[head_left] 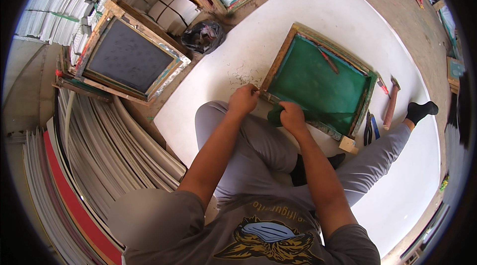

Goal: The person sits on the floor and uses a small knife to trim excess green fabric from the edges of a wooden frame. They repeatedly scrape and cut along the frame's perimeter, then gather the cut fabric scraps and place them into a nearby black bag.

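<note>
A wooden screen-printing frame point(281, 58) with green mesh point(318, 83) lies on a white sheet in front of me. My left hand point(243, 100) is at the frame's near left corner, thumb and fingers pinched together; what is between them is too small to make out. A little to the right, my right hand point(292, 116) is closed on a loose, bunched flap of green mesh point(275, 116) hanging over the frame's near side. On the stretched mesh rests a slim red-handled tool point(328, 60). A pale wooden block point(348, 144) sits by the near right corner.
Right of the frame lie a hammer point(392, 102), a red-handled tool point(382, 85) and blue-and-black pliers point(370, 128). Small staple-like bits point(243, 74) are scattered on the white sheet point(198, 116). A black bag point(203, 36) and a grey-mesh frame point(130, 56) stand at left, near stacked sheets point(114, 141).
</note>
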A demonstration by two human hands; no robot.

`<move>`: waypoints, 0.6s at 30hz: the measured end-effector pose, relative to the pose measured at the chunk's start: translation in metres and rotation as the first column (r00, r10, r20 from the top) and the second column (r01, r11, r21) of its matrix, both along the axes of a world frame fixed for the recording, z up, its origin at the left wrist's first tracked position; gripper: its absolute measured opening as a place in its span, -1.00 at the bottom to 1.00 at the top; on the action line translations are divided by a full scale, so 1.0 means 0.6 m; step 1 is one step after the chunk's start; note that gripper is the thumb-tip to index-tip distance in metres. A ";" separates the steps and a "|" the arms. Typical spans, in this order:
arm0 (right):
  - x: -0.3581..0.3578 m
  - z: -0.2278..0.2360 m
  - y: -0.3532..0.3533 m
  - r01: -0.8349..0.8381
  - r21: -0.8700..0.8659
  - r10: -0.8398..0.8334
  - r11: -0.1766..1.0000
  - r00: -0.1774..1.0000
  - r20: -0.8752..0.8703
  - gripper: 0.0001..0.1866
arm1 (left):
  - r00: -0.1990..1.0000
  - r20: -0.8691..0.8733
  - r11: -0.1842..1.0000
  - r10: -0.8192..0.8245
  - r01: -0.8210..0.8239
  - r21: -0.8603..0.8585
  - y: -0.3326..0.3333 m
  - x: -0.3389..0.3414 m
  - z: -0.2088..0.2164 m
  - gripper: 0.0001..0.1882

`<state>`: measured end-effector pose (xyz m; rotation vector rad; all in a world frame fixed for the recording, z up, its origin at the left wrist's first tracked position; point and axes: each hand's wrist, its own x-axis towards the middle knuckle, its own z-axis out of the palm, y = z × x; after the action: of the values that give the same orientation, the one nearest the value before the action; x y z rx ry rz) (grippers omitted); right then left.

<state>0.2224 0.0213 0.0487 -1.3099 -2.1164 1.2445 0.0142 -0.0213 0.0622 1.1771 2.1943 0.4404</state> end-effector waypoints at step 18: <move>0.104 -0.048 -0.008 0.062 0.362 -0.125 0.930 0.980 0.154 -0.81 | 0.758 -0.633 0.955 -0.158 0.280 0.096 0.012 0.057 -0.046 -0.87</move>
<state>0.2848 0.0168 0.0200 -1.3741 -2.2340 0.6832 0.0485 -0.0138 0.0343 1.8787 2.5415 0.1610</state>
